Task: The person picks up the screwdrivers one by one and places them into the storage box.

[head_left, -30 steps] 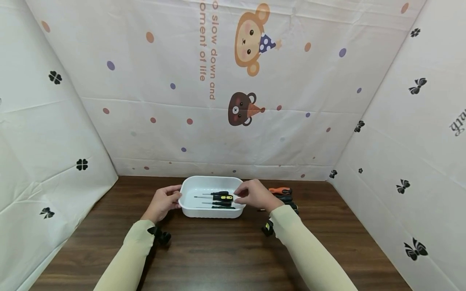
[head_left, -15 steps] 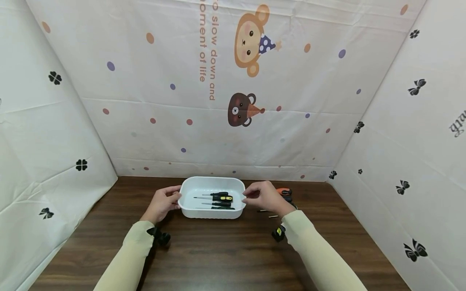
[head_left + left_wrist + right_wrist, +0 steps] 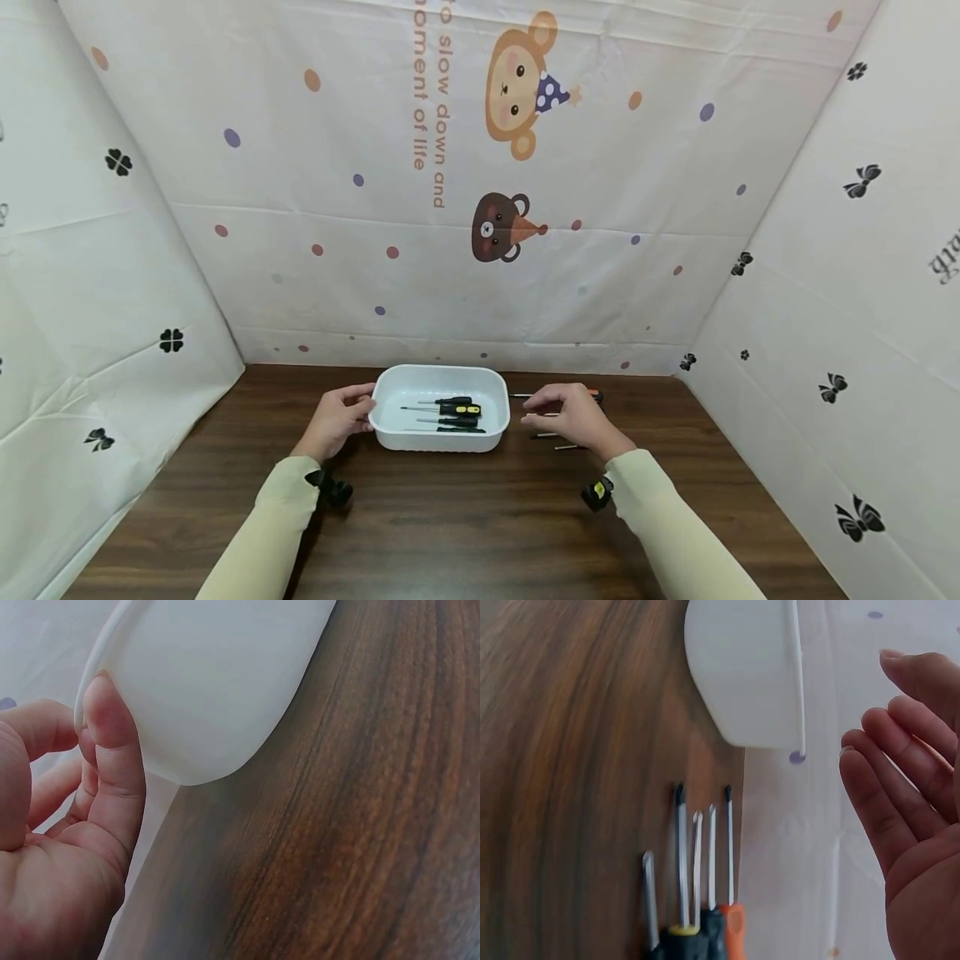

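Observation:
My left hand [image 3: 337,423] pinches the left end of a white plastic tub [image 3: 438,442], thumb on the outer wall at the rim in the left wrist view. Inside the tub lie several screwdrivers, among them one with a black and yellow handle [image 3: 461,411]. My right hand [image 3: 573,418] hovers right of the tub, holding nothing, its fingers relaxed and apart in the right wrist view. Under it lie several more screwdrivers, one with an orange handle [image 3: 734,930] and one with a yellow ring on a black handle [image 3: 684,943]. In the head view the hand hides most of their handles.
Everything stands on a dark wooden table [image 3: 450,525]. A patterned white cloth [image 3: 420,283] rises right behind the tub, and further cloth walls flank the table on both sides. Each wrist wears a small black camera, such as the right one [image 3: 597,493].
My right hand has moved from over the tub's right end to the right, above the loose screwdrivers, uncovering the tub's right rim. The left hand and tub have stayed put.

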